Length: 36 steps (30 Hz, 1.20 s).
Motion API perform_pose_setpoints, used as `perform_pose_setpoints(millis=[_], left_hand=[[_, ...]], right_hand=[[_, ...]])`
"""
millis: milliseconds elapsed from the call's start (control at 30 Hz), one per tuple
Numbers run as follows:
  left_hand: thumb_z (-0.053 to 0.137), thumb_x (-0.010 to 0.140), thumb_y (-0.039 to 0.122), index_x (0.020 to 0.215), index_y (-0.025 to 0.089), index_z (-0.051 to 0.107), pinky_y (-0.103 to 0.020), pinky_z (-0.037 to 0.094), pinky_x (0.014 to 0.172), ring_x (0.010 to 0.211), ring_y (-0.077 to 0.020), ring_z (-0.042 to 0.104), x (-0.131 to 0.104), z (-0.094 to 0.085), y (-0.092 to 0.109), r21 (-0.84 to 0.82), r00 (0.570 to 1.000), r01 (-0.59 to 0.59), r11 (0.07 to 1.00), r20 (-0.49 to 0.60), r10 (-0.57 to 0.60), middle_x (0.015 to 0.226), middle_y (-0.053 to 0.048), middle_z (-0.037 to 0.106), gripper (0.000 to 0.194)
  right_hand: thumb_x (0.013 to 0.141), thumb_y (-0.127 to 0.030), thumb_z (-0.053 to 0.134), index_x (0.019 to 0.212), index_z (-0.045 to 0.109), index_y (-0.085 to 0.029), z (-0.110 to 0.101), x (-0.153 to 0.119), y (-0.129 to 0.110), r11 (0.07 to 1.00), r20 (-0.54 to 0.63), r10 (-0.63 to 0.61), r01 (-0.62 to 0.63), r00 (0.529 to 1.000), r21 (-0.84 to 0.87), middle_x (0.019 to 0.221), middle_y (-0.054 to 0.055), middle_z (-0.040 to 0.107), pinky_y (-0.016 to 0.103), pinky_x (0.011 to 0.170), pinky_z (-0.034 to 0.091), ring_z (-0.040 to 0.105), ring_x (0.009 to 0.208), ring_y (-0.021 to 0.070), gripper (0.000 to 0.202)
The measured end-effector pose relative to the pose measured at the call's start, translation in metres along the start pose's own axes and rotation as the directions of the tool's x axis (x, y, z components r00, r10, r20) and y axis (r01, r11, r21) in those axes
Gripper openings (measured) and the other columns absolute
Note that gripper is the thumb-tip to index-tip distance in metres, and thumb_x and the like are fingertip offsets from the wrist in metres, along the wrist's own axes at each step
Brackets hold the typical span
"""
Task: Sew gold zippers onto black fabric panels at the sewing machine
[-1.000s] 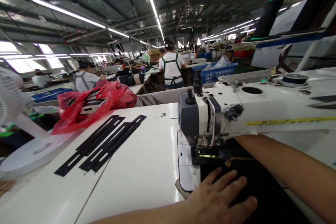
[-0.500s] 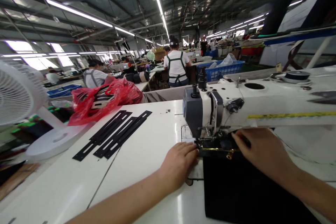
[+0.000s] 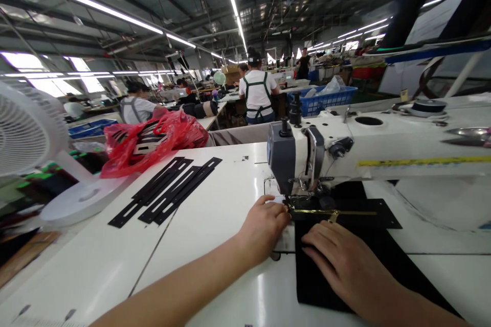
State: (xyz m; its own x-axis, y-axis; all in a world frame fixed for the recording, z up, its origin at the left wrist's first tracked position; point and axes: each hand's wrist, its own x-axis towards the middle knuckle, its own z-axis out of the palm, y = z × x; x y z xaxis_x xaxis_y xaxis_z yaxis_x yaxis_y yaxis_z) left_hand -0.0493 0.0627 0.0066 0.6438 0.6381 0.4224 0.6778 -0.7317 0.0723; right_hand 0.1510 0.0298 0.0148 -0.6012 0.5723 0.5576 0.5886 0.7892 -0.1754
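Black fabric [image 3: 399, 260] lies under the head of a white sewing machine [image 3: 406, 138] and spreads over the white table. On it, a black strip [image 3: 387, 214] carries a gold zipper [image 3: 358, 213] with a gold pull. My left hand [image 3: 264, 227] is closed at the left end of the zipper, beside the needle area; its fingertips pinch the black material's edge. Just below the zipper pull, my right hand [image 3: 337, 260] rests on the black fabric, fingers extended and slightly bent.
Black slotted strips [image 3: 164, 189] lie on the table [image 3: 215, 204] at left. Behind them sits a red plastic bag [image 3: 153, 138]. A white fan [image 3: 72, 179] stands at far left, and scissors [image 3: 468, 137] rest on the machine. People work further back, near a blue basket [image 3: 326, 99].
My right hand has moved left and down from beside the machine head onto the fabric, uncovering the zipper's right part and the black strip. My left hand has barely moved.
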Motion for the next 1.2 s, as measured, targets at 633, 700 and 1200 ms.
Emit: perform_pose_setpoints(millis=[633,700,1200], left_hand=[[0.045,0.089,0.011,0.089,0.014,0.060,-0.036,0.043,0.096,0.087,-0.0168,0.064,-0.004,0.014,0.006,-0.056,0.992,0.013,0.998,-0.124,-0.019,0.088,-0.006,0.067,0.016],[0.046,0.088,0.010,0.088,0.015,0.061,-0.036,0.042,0.096,0.084,-0.0161,0.064,-0.003,0.014,0.004,-0.055,0.991,0.010,0.998,-0.133,-0.018,0.087,-0.005,0.067,0.016],[0.053,0.082,0.007,0.085,0.014,0.060,-0.035,0.043,0.091,0.081,-0.0160,0.063,0.004,0.015,-0.002,-0.014,0.997,0.026,1.000,-0.066,-0.027,0.085,-0.005,0.066,0.010]], right_hand=[[0.087,-0.013,0.039,0.115,0.057,-0.013,0.022,0.013,0.028,0.998,0.072,0.016,-0.012,0.997,-0.056,0.114,0.012,0.061,0.041,0.087,0.050,0.058,0.104,0.0230,0.033],[0.087,-0.012,0.040,0.116,0.056,-0.015,0.022,0.013,0.028,0.999,0.079,0.026,-0.023,0.997,-0.030,0.114,0.011,0.061,0.040,0.088,0.049,0.057,0.104,0.0225,0.034],[0.086,-0.013,0.043,0.117,0.056,-0.019,0.022,0.020,0.036,0.999,0.107,0.045,-0.044,0.993,-0.012,0.109,0.010,0.063,0.039,0.089,0.048,0.058,0.102,0.0217,0.035]])
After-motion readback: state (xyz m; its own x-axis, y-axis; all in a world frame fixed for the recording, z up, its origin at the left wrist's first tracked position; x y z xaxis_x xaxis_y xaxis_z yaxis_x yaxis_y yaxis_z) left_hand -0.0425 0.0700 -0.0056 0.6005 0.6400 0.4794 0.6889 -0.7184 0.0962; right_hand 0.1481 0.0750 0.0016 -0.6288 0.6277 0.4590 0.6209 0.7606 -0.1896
